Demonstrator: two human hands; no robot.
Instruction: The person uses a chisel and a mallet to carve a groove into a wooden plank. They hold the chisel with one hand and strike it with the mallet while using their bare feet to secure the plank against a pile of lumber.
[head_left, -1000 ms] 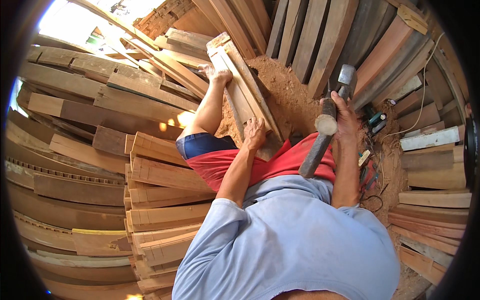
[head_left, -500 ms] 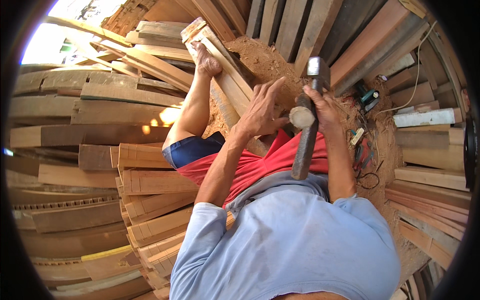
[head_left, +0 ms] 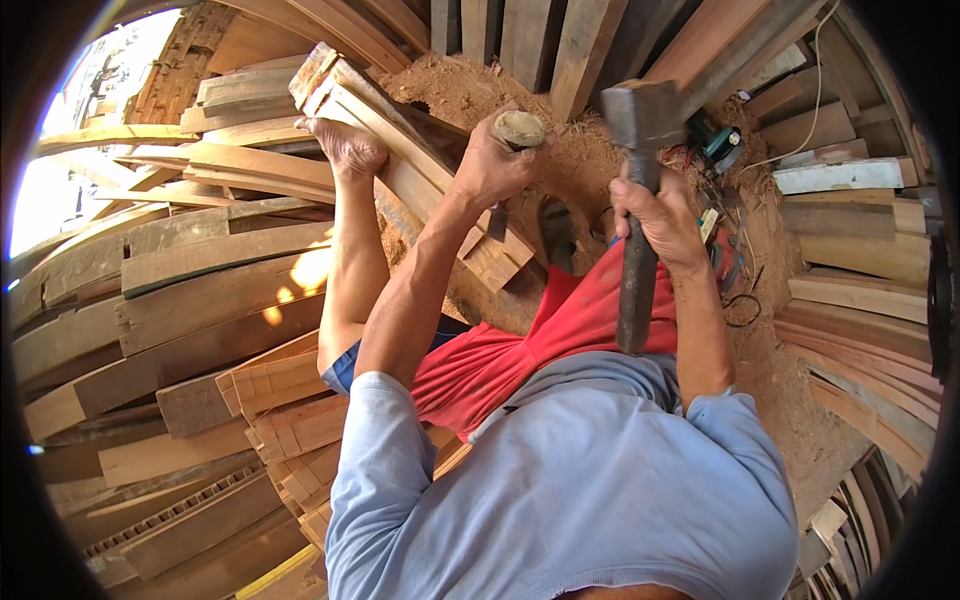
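My left hand point(head_left: 492, 165) is closed around a chisel point(head_left: 520, 128); its round, worn handle end faces up and part of its dark blade shows below the fist. Under it lies a light wooden beam point(head_left: 405, 142), running from far left toward my lap, its near end squared. The chisel tip looks close to that near end, but I cannot tell whether it touches. My right hand point(head_left: 662, 218) grips a hammer point(head_left: 637, 290) by its dark handle, the heavy metal head raised above the fist. My bare left foot point(head_left: 348, 150) rests against the beam.
Stacked planks point(head_left: 220, 255) fill the left side, with cut wooden pieces point(head_left: 290, 375) beside my left thigh. More boards point(head_left: 850, 215) line the right. Sawdust point(head_left: 455, 90) covers the ground. A green power tool point(head_left: 715, 140) and a pale cord point(head_left: 815, 90) lie at the right.
The chisel, earlier beside the hammer at my right hand, is now in my left hand, which has closed and moved left and up over the beam. The view has shifted right.
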